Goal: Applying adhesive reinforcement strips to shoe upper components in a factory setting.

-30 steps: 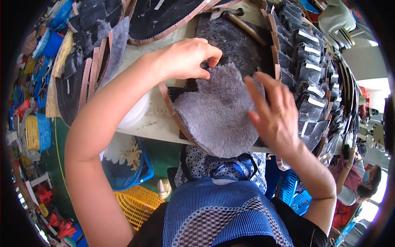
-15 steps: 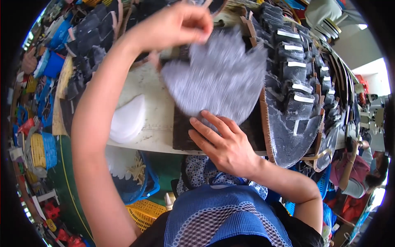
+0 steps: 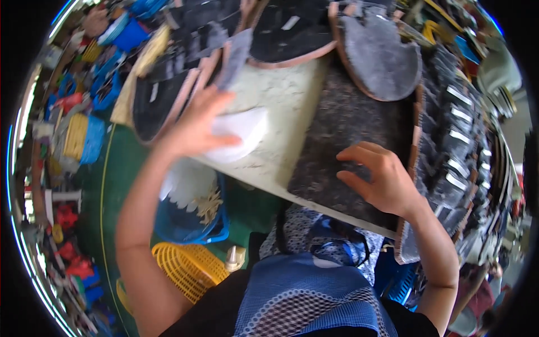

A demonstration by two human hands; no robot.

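My left hand (image 3: 199, 126), slightly blurred, is stretched out with thumb and fingers apart. It is over the edge of a stack of white curved pieces (image 3: 250, 132). Just past its fingertips stands the lower end of a grey sheet piece (image 3: 234, 59); whether they touch I cannot tell. My right hand (image 3: 382, 177) hovers low over a dark, worn board (image 3: 353, 123), fingers bent, thumb apart, nothing visible between them. Across the board's far end lies a grey rounded piece with notched lobes (image 3: 382, 56), on a pink-edged dark piece.
Black pieces with pinkish edges (image 3: 292, 33) lie at the table's back and left. Overlapping black pieces with white strips (image 3: 457, 140) line the right. Below the table edge are a blue basket (image 3: 216, 236) with white scraps and a yellow basket (image 3: 188, 272).
The grey piece has left my hands, and a grey piece now lies at the board's far end. My left hand moved to the white stack; my right lifted. The view shifted.
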